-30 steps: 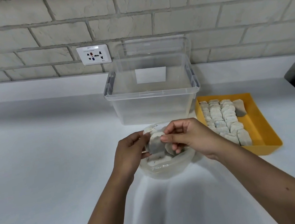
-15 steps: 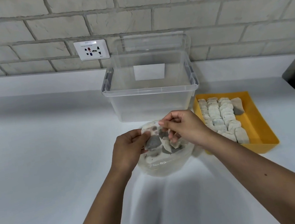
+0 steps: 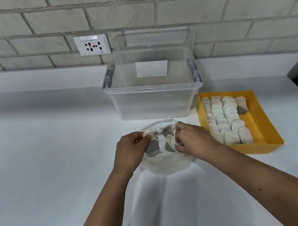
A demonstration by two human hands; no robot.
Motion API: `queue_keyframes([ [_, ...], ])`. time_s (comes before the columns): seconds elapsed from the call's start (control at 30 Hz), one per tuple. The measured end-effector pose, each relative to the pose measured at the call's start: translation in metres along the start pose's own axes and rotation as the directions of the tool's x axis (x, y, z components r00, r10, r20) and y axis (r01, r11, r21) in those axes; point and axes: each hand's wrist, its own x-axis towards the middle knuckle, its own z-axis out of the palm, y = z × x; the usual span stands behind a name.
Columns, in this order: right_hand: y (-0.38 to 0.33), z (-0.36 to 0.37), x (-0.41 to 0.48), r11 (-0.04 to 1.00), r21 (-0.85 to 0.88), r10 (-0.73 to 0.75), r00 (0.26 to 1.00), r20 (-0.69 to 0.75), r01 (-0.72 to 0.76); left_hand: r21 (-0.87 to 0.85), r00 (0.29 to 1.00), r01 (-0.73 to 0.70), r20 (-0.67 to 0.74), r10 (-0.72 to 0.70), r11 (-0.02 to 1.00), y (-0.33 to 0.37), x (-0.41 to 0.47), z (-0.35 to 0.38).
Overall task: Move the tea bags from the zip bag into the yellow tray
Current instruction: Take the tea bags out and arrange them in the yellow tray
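Fingers, left: the left hand's fingers are curled and pinching the left rim of the zip bag, holding the mouth open.
Fingers, right: the right hand's fingers are curled down into the mouth and look clamped on the tea bags at the right edge of the pile. Can't tell how many, tbh.
Tea bags: loose heap between the two hands, inside the zip bag, which sits on the white counter just near of the clear plastic bin.
Yellow tray: the yellow tray lies right of the zip bag, close by, long axis running near to far, slightly slanted.
Tray fill: packed tea bags in rows down its left side; the right strip is mostly bare.
Way to go: straight right and a bit far from the fingers.
Nearer hand: the right one, easily, so I'd guess it carries.
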Motion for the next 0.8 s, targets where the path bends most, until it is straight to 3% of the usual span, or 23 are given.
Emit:
queue_keyframes([
  [0.13,0.001,0.003,-0.001,0.999,0.036,-0.006,1.0,-0.012,0.007,0.0,1.0,0.016,0.0,-0.016,1.0,-0.002,0.0,-0.001],
  [0.3,0.012,-0.013,-0.005,0.94,0.338,0.088,0.993,-0.08,-0.056,-0.021,1.0,0.011,-0.003,-0.012,1.0,0.001,-0.002,-0.003],
  [0.47,-0.002,-0.011,-0.005,1.0,0.014,0.015,1.0,0.02,-0.015,-0.011,1.0,0.017,-0.001,-0.017,1.0,0.001,-0.002,-0.003],
  [0.63,-0.001,-0.001,0.0,1.0,-0.01,0.028,0.999,0.042,-0.028,-0.039,0.999,0.024,0.029,-0.023,0.999,0.001,-0.005,-0.005],
  [0.67,0.001,-0.002,-0.001,0.998,0.052,0.041,0.999,0.031,-0.043,-0.056,0.999,0.031,0.03,-0.03,0.998,0.001,-0.005,-0.006],
  [0.73,0.008,-0.009,-0.004,0.935,0.339,0.114,0.993,-0.018,-0.101,-0.106,0.999,0.046,0.021,-0.044,0.993,0.0,-0.004,-0.008],
  [0.8,0.012,-0.023,-0.009,0.685,0.716,0.204,0.979,-0.012,-0.134,-0.191,0.997,0.076,0.01,-0.076,0.979,0.0,-0.003,-0.009],
])
